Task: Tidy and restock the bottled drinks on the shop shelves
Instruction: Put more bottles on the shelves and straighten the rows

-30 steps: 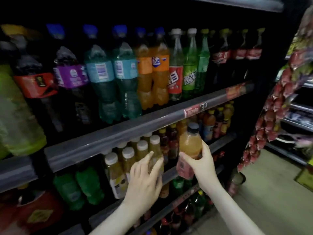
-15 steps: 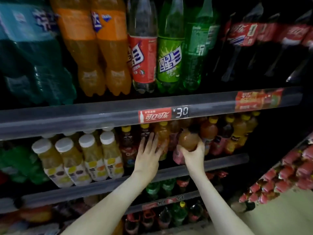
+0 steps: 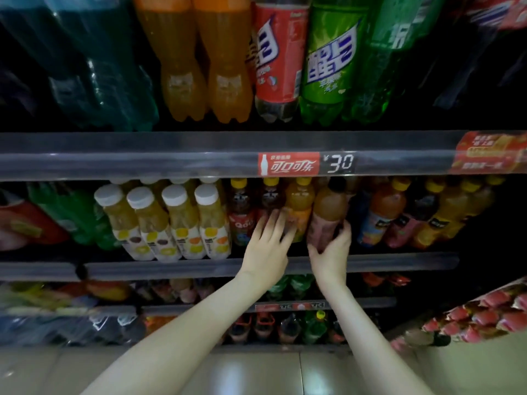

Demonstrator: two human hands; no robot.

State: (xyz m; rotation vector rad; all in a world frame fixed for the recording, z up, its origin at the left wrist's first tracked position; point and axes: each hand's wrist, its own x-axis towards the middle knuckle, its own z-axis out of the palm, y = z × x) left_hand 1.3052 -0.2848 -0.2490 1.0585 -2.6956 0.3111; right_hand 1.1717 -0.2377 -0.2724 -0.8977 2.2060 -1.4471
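Note:
My right hand (image 3: 330, 253) grips the lower part of an orange juice bottle (image 3: 328, 215) with a dark cap and pink label, which stands tilted at the front of the middle shelf (image 3: 399, 260). Just left of it, my left hand (image 3: 268, 249) rests with spread fingers against a dark-red bottle (image 3: 271, 206) and an orange bottle (image 3: 299, 206) with yellow caps. Further left stand several white-capped juice bottles (image 3: 176, 223). Right of the held bottle are more yellow-capped drinks (image 3: 382, 215).
The upper shelf rail (image 3: 142, 163) carries a red price tag (image 3: 288, 163) and large soda bottles (image 3: 328, 61) above it. Lower shelves (image 3: 285, 306) hold small bottles. Hanging pink snack packs (image 3: 484, 315) crowd the lower right. A tiled floor (image 3: 256, 372) lies below.
The view has closed in on the middle shelf. My right hand has carried the pink-label bottle into the row, and my left hand has shifted right from the white-capped bottles to the yellow-capped ones.

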